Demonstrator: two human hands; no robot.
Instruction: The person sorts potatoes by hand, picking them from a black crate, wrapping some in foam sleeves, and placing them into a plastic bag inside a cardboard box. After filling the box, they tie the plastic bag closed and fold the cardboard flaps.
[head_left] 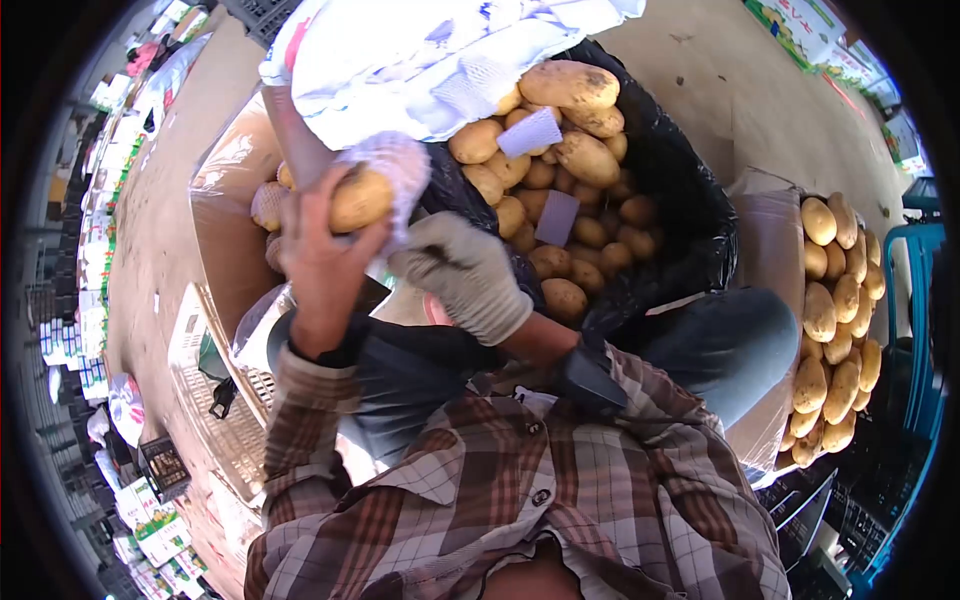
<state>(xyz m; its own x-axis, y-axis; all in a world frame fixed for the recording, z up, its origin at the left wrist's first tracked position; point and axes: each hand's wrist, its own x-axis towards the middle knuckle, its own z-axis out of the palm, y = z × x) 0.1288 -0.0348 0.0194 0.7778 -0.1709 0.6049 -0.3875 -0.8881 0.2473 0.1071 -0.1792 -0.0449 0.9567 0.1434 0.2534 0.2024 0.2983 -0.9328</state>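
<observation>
Floor (690, 90) is visible at one o'clock. At ten o'clock, a potato (362, 200) partly covered by foam net (408, 170) is held in the curled left hand (325, 235); steady support and even net tension are advised. Whether anything is gripped by the gloved right hand (455, 275) cannot be told.

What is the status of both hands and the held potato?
Left hand holding potato; gloved right hand at foam net; net partly covering potato; nothing visibly blocking.

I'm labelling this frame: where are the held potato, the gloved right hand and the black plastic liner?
Held potato (361, 201), head view: its bare skin.
Gloved right hand (464, 274), head view: back of the hand.
Black plastic liner (703, 232), head view: its wall at picture right.
</observation>
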